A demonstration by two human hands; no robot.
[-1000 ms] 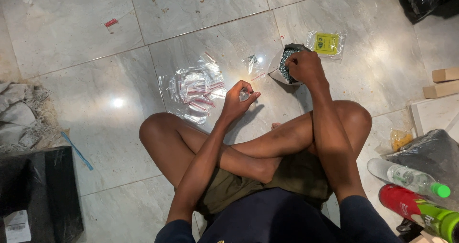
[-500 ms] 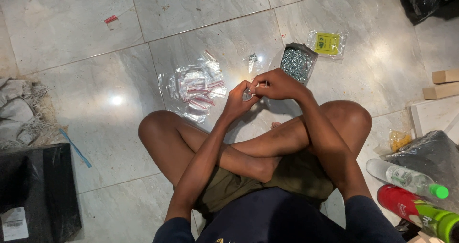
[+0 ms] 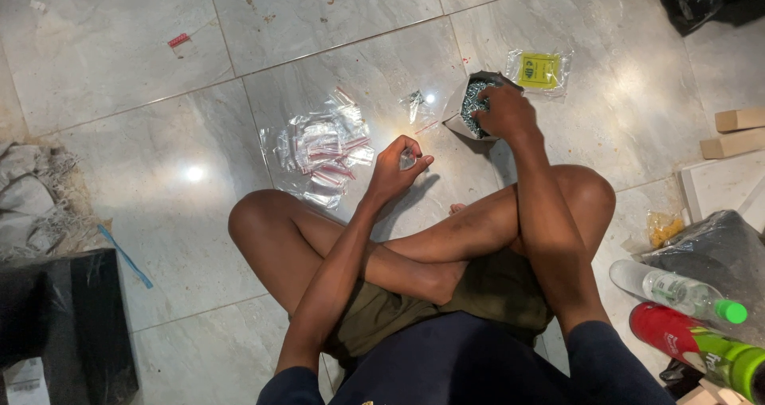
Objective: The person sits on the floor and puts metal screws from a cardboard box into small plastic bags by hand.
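Note:
I sit cross-legged on a tiled floor. My left hand (image 3: 396,168) pinches a small clear zip bag (image 3: 408,161) in front of my knees. My right hand (image 3: 504,110) reaches into an open box of small metal screws (image 3: 466,102) farther out; its fingertips are hidden among the screws. A heap of empty clear zip bags with red strips (image 3: 323,146) lies on the floor left of my left hand. One small filled bag (image 3: 414,102) lies beside the box.
A clear packet with a yellow label (image 3: 540,70) lies beyond the box. Plastic bottles (image 3: 677,289) and a grey bag (image 3: 717,249) are at the right, wooden blocks (image 3: 737,130) farther right. A black box (image 3: 68,325) and rags (image 3: 32,194) sit at the left.
My right hand came from the box to meet my left hand at the small bag, then went back out into the box of screws. My left hand stayed in place with the bag.

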